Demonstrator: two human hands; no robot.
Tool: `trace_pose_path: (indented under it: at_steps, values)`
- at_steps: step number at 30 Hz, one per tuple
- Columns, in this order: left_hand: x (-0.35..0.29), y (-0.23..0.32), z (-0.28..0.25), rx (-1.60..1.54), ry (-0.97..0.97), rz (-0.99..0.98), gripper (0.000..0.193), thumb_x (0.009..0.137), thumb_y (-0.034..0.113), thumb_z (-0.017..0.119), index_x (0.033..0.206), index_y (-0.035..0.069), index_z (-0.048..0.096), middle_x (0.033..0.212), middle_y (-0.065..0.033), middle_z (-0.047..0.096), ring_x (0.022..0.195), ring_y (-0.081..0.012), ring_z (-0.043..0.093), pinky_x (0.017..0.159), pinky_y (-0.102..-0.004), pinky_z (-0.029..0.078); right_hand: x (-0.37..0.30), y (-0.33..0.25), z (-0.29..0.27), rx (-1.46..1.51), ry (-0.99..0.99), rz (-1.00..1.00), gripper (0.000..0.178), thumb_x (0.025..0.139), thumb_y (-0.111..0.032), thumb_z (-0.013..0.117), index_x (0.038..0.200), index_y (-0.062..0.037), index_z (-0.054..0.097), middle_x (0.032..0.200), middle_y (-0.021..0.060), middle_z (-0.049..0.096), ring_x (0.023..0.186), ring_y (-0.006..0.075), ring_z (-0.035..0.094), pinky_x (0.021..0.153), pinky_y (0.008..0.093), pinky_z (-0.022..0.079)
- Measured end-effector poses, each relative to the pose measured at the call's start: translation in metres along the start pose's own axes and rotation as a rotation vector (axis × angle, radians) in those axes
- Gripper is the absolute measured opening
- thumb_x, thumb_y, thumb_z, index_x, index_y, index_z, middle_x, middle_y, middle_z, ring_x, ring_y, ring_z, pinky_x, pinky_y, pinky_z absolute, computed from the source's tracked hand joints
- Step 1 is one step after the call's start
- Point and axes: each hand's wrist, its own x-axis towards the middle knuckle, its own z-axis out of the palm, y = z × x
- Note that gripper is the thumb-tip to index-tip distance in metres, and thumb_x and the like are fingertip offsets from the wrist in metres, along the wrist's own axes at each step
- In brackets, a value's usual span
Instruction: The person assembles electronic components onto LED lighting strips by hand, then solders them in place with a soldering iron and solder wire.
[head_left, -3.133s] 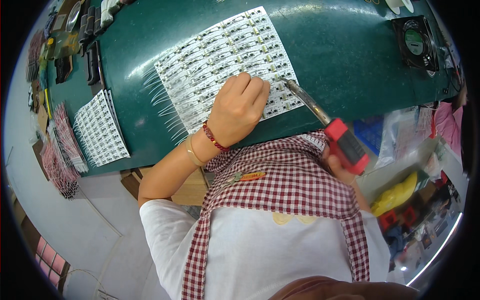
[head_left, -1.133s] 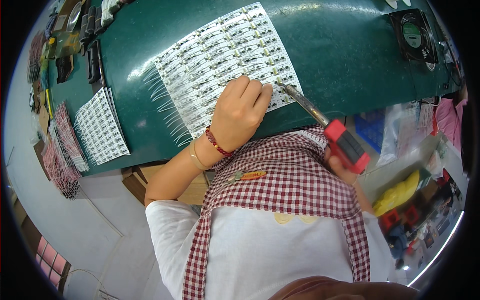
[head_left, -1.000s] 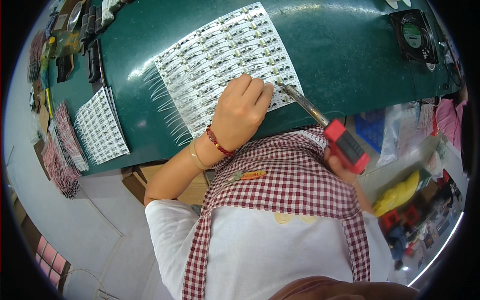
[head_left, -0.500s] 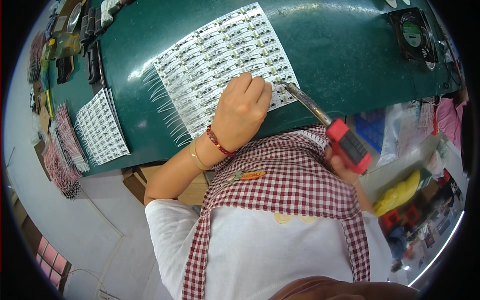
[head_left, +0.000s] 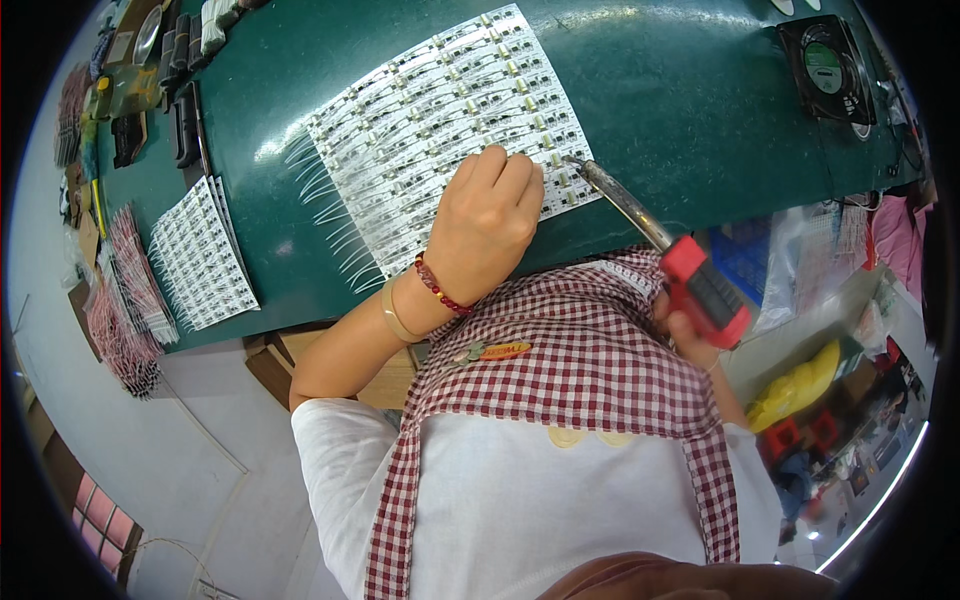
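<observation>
A large white panel of small circuit boards (head_left: 440, 85) lies on the green table, thin white wires (head_left: 325, 205) fanning off its left edge. Over the panel's near right part rests my left hand (head_left: 487, 205), its fingers curled and pressed together; whatever they pinch is hidden beneath them. My right hand (head_left: 687, 335) grips a soldering iron (head_left: 703, 290) with a red and black handle, partly behind that handle. The iron's metal shaft slants up to the left, its tip close over the panel's right edge, just right of my left fingers. I cannot tell whether the tip touches the board.
To the left lie smaller stacked circuit panels (head_left: 205, 260) and bundles of red and white wires (head_left: 125, 300). Dark-handled tools (head_left: 187, 125) sit behind them. A black fan (head_left: 825, 70) stands at the far right. Beyond the table's near right edge are a blue crate (head_left: 738, 260) and clear plastic bags (head_left: 790, 260).
The soldering iron's tip has shifted slightly right and up, toward the panel's edge, and its handle moved a little right with my right hand. My left hand stays in place.
</observation>
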Motion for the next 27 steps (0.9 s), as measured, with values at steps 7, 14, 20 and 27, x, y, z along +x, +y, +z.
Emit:
trace_pose_path:
  at_steps: [7,14,20,27]
  values:
    - [-0.003,0.0,-0.001,0.03,0.003,-0.032,0.026,0.067,-0.002,0.063,0.092,0.002,0.068,0.076,-0.0058,0.049,0.073,-0.0213,0.051,0.063,-0.0335,0.042,0.007,-0.018,0.011,0.606,0.001,0.272,0.05,0.087,-0.036,0.067,0.117,0.0012,0.053,0.086,0.0122,0.064,0.075,0.02,0.063,0.068,0.0319,0.051]
    - [-0.019,0.002,-0.011,0.024,0.133,-0.032,0.025,0.068,-0.001,0.066,0.092,0.005,0.067,0.076,-0.0038,0.055,0.072,-0.0203,0.054,0.062,-0.034,0.041,0.063,-0.052,0.038,0.904,-0.001,0.198,0.059,0.091,-0.046,0.059,0.126,-0.0007,0.043,0.141,0.0331,0.036,0.133,0.0431,0.039,0.109,0.0494,0.036]
    - [-0.041,0.016,0.003,-0.124,0.123,-0.075,0.025,0.067,0.0,0.065,0.091,0.006,0.068,0.093,-0.0049,0.064,0.087,-0.0226,0.062,0.069,-0.0334,0.046,0.066,-0.046,0.051,1.107,0.031,0.207,0.049,0.095,-0.036,0.056,0.127,-0.0032,0.04,0.144,0.0315,0.035,0.135,0.0436,0.036,0.113,0.0487,0.031]
    - [-0.04,0.01,0.01,-0.091,0.147,-0.082,0.023,0.068,0.0,0.065,0.09,0.005,0.068,0.094,-0.0057,0.064,0.087,-0.0239,0.062,0.07,-0.0347,0.047,0.074,-0.041,0.055,1.158,-0.01,0.196,0.04,0.097,-0.033,0.053,0.122,-0.0046,0.042,0.144,0.0317,0.034,0.136,0.0431,0.034,0.114,0.0479,0.028]
